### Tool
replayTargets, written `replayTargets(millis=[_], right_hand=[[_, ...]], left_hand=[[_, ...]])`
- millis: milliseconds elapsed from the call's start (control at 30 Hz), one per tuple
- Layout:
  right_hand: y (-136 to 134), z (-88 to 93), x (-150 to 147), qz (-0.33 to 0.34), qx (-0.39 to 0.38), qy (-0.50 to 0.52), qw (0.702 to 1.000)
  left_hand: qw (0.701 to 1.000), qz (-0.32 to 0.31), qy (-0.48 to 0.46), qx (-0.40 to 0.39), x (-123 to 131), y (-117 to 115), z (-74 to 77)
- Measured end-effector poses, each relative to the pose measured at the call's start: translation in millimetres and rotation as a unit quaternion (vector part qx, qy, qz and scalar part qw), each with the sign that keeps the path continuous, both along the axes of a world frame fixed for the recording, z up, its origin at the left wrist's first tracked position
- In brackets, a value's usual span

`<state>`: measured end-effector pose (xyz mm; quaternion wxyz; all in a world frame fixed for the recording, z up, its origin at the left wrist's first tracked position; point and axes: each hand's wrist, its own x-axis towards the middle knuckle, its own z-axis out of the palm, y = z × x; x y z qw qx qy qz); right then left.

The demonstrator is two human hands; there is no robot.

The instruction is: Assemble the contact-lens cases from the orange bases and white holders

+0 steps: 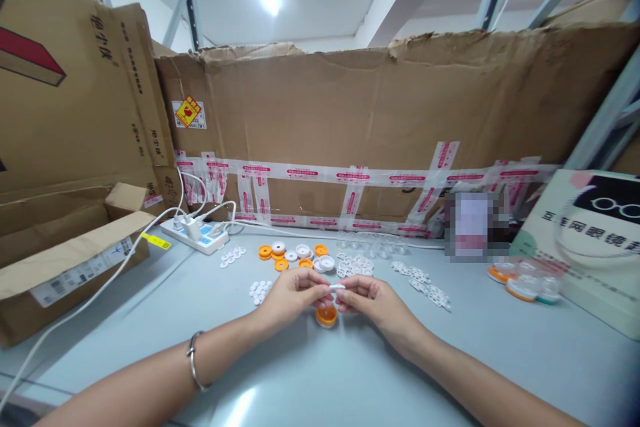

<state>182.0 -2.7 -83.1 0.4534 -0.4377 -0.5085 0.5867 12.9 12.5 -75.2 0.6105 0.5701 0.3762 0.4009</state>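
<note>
My left hand (303,292) and my right hand (364,295) meet at the middle of the table. Between their fingertips they pinch a small white plastic piece (337,287), one end in each hand. Its exact kind is too small to make out. Just below the fingers an orange round cap (327,317) with a white base lies on the table. Behind my hands are several orange and white round caps (302,252). White discs with holes (355,265) are heaped near my right fingers, and small white round pieces (261,291) lie beside my left hand.
Clear plastic domes (375,245) line the back. More white perforated pieces (425,285) spread to the right, near finished-looking domed pieces (533,285) and a box (585,247). At left stand a power strip (197,235), a cable and an open carton (65,267). Cardboard (320,113) walls the back.
</note>
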Motion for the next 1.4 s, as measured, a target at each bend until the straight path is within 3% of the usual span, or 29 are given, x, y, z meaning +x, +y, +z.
replayTargets(millis=[267, 367, 467, 633, 733, 867, 1033, 1200, 1400], right_hand=[[6, 0.4, 4, 0.018, 0.05, -0.079, 0.995], [22, -0.2, 28, -0.065, 0.133, -0.153, 0.977], [40, -5.1, 56, -0.164, 0.204, -0.268, 0.927], [51, -17.4, 68, -0.091, 0.268, -0.418, 0.863], [49, -22.0, 59, -0.045, 0.288, -0.433, 0.853], [48, -24.0, 52, -0.032, 0.288, -0.445, 0.847], [46, -18.1, 53, -0.078, 0.276, -0.408, 0.867], [43, -10.9, 51, -0.11, 0.167, -0.304, 0.931], [39, -11.9, 43, -0.089, 0.045, -0.193, 0.976]], left_hand=[[0.999, 0.005, 0.035, 0.029, -1, 4, -3.2], [0.999, 0.016, 0.032, 0.033, -3, 6, -3.4], [0.999, 0.017, 0.033, 0.034, -4, 6, -4.1], [0.998, 0.013, 0.046, 0.038, -4, 4, -3.6], [0.998, 0.013, 0.045, 0.04, -4, 2, -2.8], [0.998, 0.013, 0.042, 0.039, -5, 3, -2.8], [0.998, 0.01, 0.041, 0.036, -6, 3, -4.3], [0.998, 0.004, 0.048, 0.037, -6, 4, -6.0], [0.998, 0.005, 0.051, 0.038, -6, 4, -4.8]])
